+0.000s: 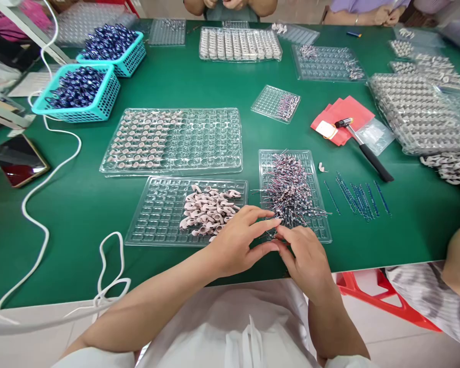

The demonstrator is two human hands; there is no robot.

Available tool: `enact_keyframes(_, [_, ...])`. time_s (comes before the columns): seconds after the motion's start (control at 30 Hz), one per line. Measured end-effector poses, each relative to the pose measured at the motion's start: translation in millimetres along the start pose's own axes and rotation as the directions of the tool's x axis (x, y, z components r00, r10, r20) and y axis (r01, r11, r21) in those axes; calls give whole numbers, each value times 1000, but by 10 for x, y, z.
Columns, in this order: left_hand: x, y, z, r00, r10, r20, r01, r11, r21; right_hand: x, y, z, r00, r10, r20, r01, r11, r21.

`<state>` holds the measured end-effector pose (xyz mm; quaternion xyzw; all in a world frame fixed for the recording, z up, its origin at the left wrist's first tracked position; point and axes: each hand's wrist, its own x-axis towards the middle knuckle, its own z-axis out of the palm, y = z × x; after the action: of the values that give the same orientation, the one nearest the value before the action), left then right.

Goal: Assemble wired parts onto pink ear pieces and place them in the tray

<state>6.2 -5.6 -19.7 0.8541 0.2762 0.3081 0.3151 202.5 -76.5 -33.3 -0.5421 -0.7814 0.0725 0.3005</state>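
My left hand [239, 237] and my right hand [304, 255] meet over the near edge of a clear plastic tray [267, 159]. Thumbs and fingertips are pinched together around something thin; fine wire ends show between them, but its kind is hidden. A heap of small reddish and dark parts with thin wire leads [291, 184] fills much of this tray. Beside my left hand, a second clear tray [153, 214] carries a pile of pale, curved, hollow pieces [210, 209]. One loose pale piece [322, 167] lies right of the wired parts.
Behind is a partly filled clear tray [207, 143]. Two turquoise baskets [103, 97] hold shiny blue pieces. A black-handled hammer [371, 158], red packets [354, 112] and several thin blue strips [356, 199] lie rightward. A phone [20, 159] and white cable [34, 189] are left. Other people sit around the table.
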Motion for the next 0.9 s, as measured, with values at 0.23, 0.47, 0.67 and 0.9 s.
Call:
enact_keyframes(0.23, [8, 21, -51, 994, -90, 67, 101, 978, -185, 13, -20, -18, 992, -109, -60, 107, 993, -41])
enact_keyframes(0.47, [0, 35, -98, 965, -257, 61, 264, 936, -232, -12, -4, 6, 981, -128, -146, 133, 991, 25])
enact_keyframes(0.67, [-9, 40, -74, 980, -201, 3, 197, 960, -198, 0, -25, 19, 982, -117, -145, 125, 991, 45])
enact_keyframes(0.9, [1, 92, -127, 956, -287, 59, 293, 931, -220, 28, -67, 84, 974, -66, -219, 88, 992, 93])
